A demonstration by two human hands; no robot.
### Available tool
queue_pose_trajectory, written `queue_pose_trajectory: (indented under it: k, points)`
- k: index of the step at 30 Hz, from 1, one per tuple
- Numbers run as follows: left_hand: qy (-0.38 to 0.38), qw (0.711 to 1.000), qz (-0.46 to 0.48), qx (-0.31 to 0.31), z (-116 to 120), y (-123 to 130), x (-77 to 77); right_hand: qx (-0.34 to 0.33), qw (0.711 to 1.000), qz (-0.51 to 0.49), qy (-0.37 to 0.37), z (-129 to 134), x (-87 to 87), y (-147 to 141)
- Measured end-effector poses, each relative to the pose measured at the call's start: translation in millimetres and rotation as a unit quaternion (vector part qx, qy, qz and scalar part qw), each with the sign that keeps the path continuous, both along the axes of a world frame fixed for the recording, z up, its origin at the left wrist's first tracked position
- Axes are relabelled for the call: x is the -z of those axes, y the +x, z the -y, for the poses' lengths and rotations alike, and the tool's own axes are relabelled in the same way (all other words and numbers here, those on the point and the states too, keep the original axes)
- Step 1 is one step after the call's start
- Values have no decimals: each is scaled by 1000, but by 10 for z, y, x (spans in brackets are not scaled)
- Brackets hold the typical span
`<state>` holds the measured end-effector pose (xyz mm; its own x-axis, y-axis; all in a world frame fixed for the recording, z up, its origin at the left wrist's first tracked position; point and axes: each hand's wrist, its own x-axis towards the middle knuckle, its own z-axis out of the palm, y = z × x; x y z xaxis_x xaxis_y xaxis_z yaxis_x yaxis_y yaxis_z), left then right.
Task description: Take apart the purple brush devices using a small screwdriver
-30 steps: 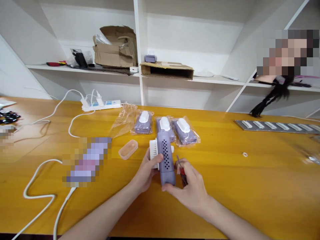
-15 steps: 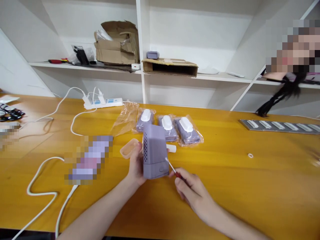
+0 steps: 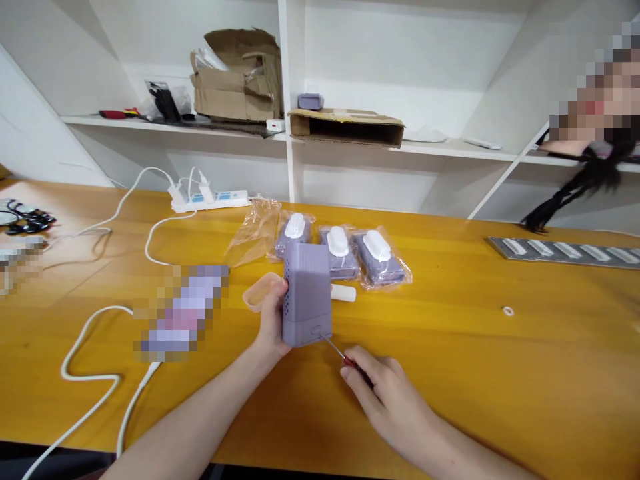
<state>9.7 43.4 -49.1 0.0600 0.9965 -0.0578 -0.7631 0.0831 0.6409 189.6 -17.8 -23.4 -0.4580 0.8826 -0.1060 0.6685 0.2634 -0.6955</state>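
Note:
A purple plastic case (image 3: 307, 287) with rows of small holes on one side stands tilted in my left hand (image 3: 273, 317), which is closed around its left side. My right hand (image 3: 385, 387) is closed on the red handle of a screwdriver (image 3: 335, 347). The screwdriver's thin metal shaft reaches to a small oval slot near the case's lower right end. Beside my left fingers lies a translucent oval piece (image 3: 261, 293). Behind the case is a white cylinder (image 3: 344, 293), partly hidden by it.
Three bagged purple units with white tops (image 3: 380, 257) lie behind the case. A power strip (image 3: 210, 201) with white cables (image 3: 90, 377) is at the back left. A metal strip (image 3: 565, 252) and a small white ring (image 3: 508, 311) are on the right. Cardboard boxes (image 3: 345, 127) sit on the shelf.
The screwdriver tip has moved down and left, from the case's right edge to the oval slot. My left hand has turned the case slightly.

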Motion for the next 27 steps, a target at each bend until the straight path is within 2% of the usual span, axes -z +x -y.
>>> queue_pose_trajectory:
  k: [9, 21, 27]
  points:
    - [-55, 998, -34, -24, 17, 31, 3, -7, 1000, 7, -15, -9, 1, 13]
    - [-50, 996, -56, -37, 6, 40, 20, -9, 1000, 11, -17, -17, 45, 41]
    - [-5, 995, -84, -53, 11, 62, 83, -23, 990, -45, -128, -142, -24, 61]
